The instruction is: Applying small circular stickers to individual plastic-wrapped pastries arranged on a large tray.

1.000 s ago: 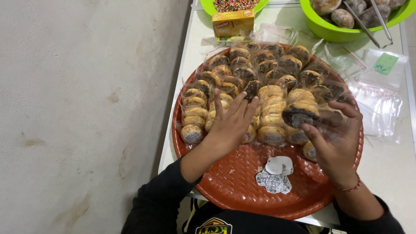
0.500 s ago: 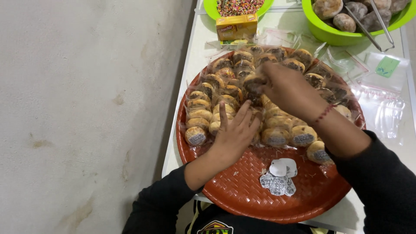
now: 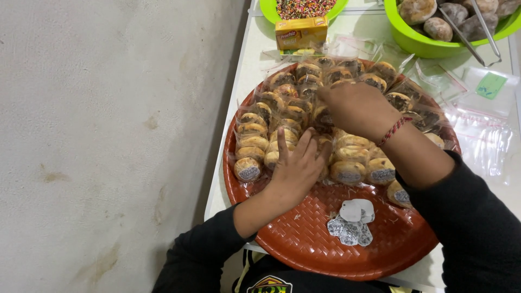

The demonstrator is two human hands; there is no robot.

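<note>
A round red woven tray (image 3: 304,244) sits on a white table and carries several small round pastries (image 3: 249,169) wrapped in clear plastic, packed in rows. My left hand (image 3: 297,165) lies flat with fingers spread on the near rows, pressing against them. My right hand (image 3: 355,108) reaches across the middle of the tray, fingers curled down among the wrapped pastries; whether it grips one is hidden. A red string bracelet circles that wrist. A small heap of white round stickers (image 3: 351,222) lies on the bare front part of the tray.
A yellow box (image 3: 301,33) stands behind the tray, in front of a green bowl of coloured sprinkles (image 3: 304,7). A green bowl (image 3: 434,43) with unwrapped pastries and metal tongs is at back right. Clear plastic bags (image 3: 483,130) lie at right. A grey wall fills the left.
My right hand moved from the tray's right edge, where it held a pastry, across to the middle and farther left. My left hand stayed pressed on the near rows.
</note>
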